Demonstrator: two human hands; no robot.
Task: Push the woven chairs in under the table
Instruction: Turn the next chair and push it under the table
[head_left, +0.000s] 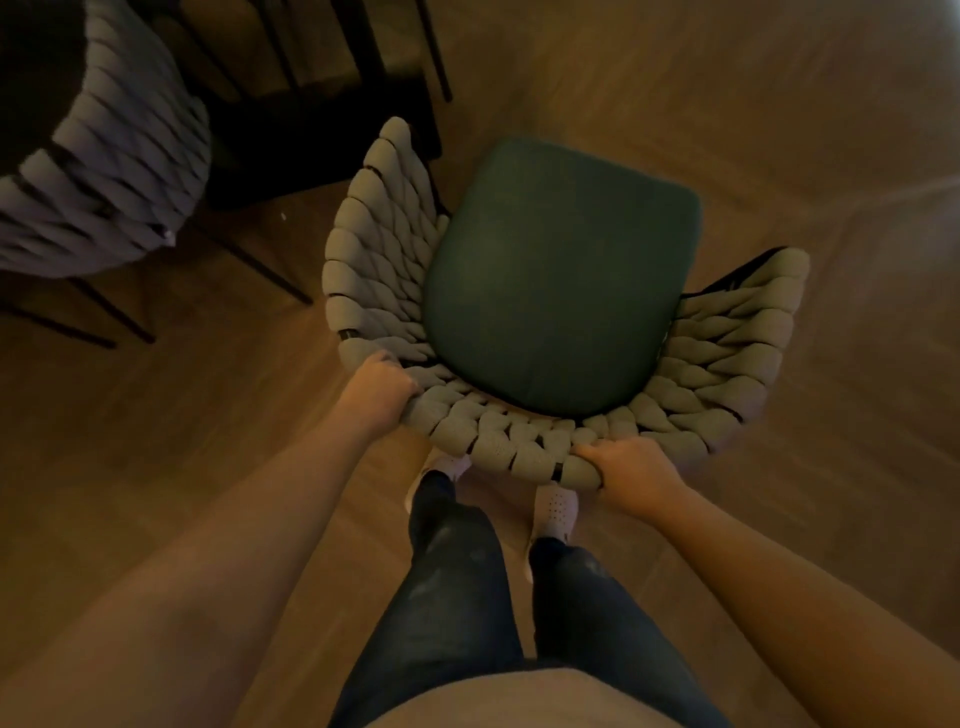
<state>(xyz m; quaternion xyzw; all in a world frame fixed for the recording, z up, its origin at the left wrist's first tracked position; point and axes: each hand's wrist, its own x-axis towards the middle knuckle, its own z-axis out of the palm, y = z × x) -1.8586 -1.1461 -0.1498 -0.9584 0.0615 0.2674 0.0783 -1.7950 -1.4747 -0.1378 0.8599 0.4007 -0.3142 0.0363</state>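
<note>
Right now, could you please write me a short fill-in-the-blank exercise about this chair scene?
1. Both hands grip the woven ____ of the chair.
2. The seat cushion is dark ____.
3. A second woven chair stands to the person's ____.
4. The floor is made of ____.

Missing words: backrest; green; left; wood

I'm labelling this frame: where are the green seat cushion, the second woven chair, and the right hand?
green seat cushion (558, 275): head view, cushion centre.
second woven chair (111, 171): head view, woven backrest.
right hand (631, 470): head view, back of hand.
</note>
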